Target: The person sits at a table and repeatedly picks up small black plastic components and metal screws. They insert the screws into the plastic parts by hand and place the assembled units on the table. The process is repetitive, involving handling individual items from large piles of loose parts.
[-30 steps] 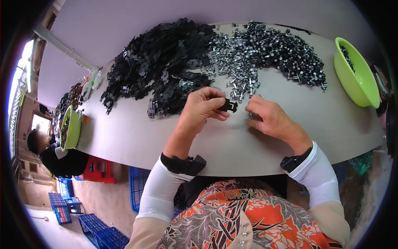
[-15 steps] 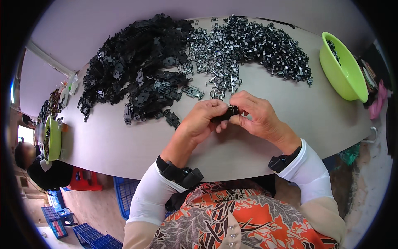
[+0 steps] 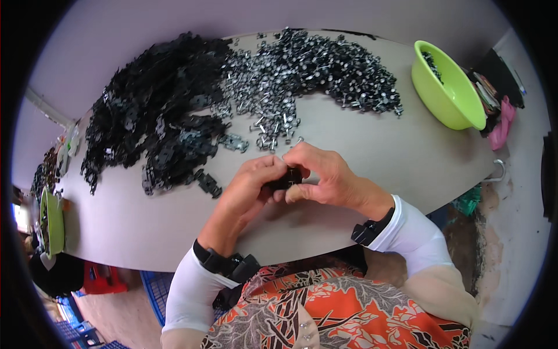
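- Your left hand and your right hand meet above the near middle of the pale grey worktop, fingertips facing each other.
- Between them you hold a small black plastic clip-like part; it sits just above the worktop, a little nearer to you than the two heaps.
- Your left fingers are curled and pinch the part from its left end, the thumb tucked below it.
- Your right fingers arch over the top of the part and press on its right end, while the right thumb lies under it.
- Most of the part is hidden by your fingers, so you cannot tell its exact shape.
- Beyond your left hand lies a large heap of black plastic parts, its nearest loose pieces lying close to your left knuckles.
- Beyond your right hand spreads a heap of small silvery metal pieces, running towards the right end of the worktop; a few strays lie just past your fingertips.
- A lime-green plastic bowl stands at the far right edge, well apart from both hands.
- White sleeves with dark wrist straps cover both your forearms.
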Demonstrator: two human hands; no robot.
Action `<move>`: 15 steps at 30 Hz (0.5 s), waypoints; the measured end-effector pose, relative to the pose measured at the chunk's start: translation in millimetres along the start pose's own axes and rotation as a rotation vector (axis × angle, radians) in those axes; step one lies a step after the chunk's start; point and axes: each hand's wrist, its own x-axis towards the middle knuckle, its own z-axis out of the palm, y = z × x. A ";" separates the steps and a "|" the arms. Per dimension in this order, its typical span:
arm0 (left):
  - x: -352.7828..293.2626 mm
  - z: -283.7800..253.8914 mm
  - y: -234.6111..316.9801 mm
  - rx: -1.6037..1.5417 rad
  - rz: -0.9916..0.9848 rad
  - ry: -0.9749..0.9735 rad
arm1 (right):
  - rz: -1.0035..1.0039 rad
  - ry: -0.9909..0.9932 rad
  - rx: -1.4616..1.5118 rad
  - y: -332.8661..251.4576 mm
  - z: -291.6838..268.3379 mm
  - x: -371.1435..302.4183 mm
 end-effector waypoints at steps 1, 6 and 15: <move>-0.3 2.2 -0.3 0.001 0.002 -0.016 | 0.110 -0.018 0.040 3.2 -9.2 -0.2; 2.2 4.6 -2.3 0.132 -0.095 -0.014 | 0.185 0.456 -0.603 61.4 -85.0 -4.5; 6.3 -2.5 -4.8 0.192 0.008 0.123 | 0.494 0.130 -0.566 55.4 -98.4 -16.5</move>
